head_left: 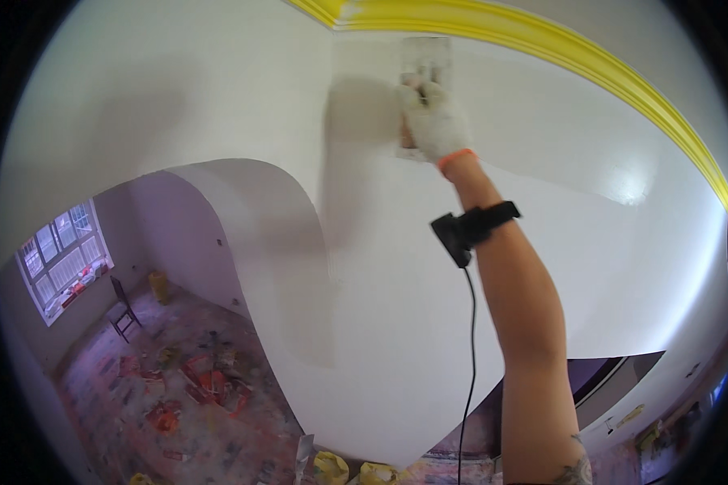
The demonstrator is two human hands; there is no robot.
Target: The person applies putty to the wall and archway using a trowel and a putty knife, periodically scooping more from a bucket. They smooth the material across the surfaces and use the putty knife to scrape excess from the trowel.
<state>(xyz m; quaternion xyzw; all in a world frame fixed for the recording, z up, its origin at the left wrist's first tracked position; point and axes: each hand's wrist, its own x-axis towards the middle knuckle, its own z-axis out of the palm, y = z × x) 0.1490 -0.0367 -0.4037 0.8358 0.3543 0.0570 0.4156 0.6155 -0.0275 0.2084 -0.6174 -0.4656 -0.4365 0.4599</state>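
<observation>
My right hand (437, 121) reaches high up in a whitish work glove with an orange cuff. Its fingers are wrapped round the handle of a plastering trowel (426, 53). The trowel's rectangular blade stands upright against the white wall (396, 323), close to the inner corner and just under the yellow cornice (477, 18). Damp-looking, greyer patches show on the wall around it. A black strapped device (471, 230) sits on my right forearm, with a cable hanging down. My left hand is out of the picture. A grey flat blade (303, 457) pokes up at the lower edge; whatever holds it is hidden.
Left of the corner, a curved archway opens onto a room with a window (65, 250), a dark chair (123, 311) and a yellow bucket (159, 287). Red bags (210, 384) litter its stained floor. Below me are yellowish bags or buckets (330, 469). Another opening (615, 384) lies lower right.
</observation>
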